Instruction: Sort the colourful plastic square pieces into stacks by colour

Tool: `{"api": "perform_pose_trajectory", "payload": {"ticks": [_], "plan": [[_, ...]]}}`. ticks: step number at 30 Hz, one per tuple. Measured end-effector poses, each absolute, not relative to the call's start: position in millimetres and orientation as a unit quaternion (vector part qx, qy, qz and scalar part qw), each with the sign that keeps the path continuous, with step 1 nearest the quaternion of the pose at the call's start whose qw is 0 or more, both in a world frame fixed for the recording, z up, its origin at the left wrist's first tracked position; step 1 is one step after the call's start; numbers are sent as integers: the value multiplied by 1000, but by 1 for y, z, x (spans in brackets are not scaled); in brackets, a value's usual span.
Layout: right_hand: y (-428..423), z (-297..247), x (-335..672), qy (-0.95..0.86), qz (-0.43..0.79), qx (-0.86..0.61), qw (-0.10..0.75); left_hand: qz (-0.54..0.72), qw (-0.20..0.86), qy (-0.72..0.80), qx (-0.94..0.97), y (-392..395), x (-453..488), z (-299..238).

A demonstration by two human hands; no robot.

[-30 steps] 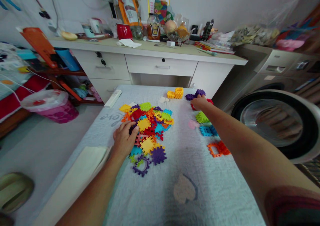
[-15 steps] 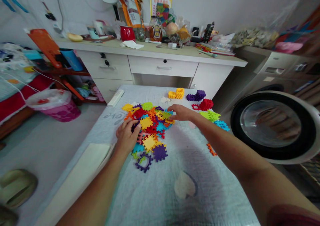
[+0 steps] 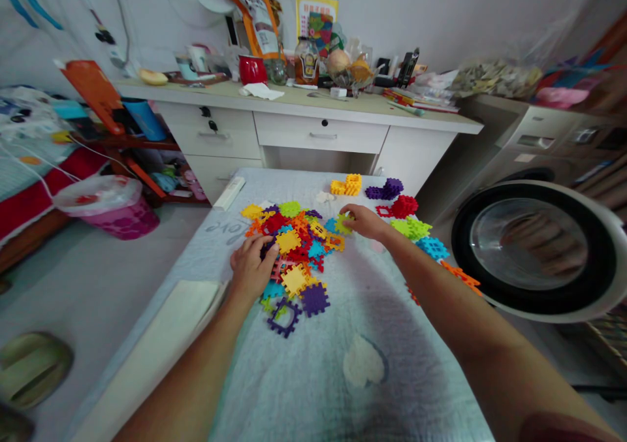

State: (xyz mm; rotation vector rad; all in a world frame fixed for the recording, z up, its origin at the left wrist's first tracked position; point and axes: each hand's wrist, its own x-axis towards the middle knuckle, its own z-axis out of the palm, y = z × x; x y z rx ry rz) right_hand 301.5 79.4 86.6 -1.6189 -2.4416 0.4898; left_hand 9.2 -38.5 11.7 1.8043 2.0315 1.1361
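Note:
A heap of coloured plastic interlocking tiles [image 3: 294,246] lies in the middle of a table covered with a pale blue cloth [image 3: 343,337]. My left hand [image 3: 251,269] rests on the heap's left edge, its fingers curled over a dark purple piece. At the heap's right edge my right hand [image 3: 363,221] pinches a green tile [image 3: 343,224]. Sorted groups lie to the right: yellow tiles [image 3: 347,184], purple tiles [image 3: 386,188], red tiles [image 3: 401,205], green tiles [image 3: 414,228], blue tiles [image 3: 433,247] and orange tiles [image 3: 460,275].
A white desk with drawers [image 3: 313,135] crowded with jars and cups stands behind the table. A washing machine door [image 3: 536,249] is close on the right. A pink bin [image 3: 105,207] sits on the floor at left. A cream folded cloth [image 3: 157,344] lies on the table's left edge.
My right hand drew back from the red tiles at the far right to the heap's right edge and closed on a green tile. My left hand stayed on the heap.

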Motion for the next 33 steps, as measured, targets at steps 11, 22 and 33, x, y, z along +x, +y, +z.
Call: {"api": "perform_pose_trajectory", "payload": {"ticks": [11, 22, 33], "plan": [[72, 77, 322, -813, 58, -572, -92, 373, 104, 693, 608, -38, 9, 12], [62, 80, 332, -818, 63, -568, -63, 366, 104, 689, 617, -37, 7, 11], [81, 124, 439, -803, 14, -585, -116, 367, 102, 688, 618, -36, 7, 11]]}}
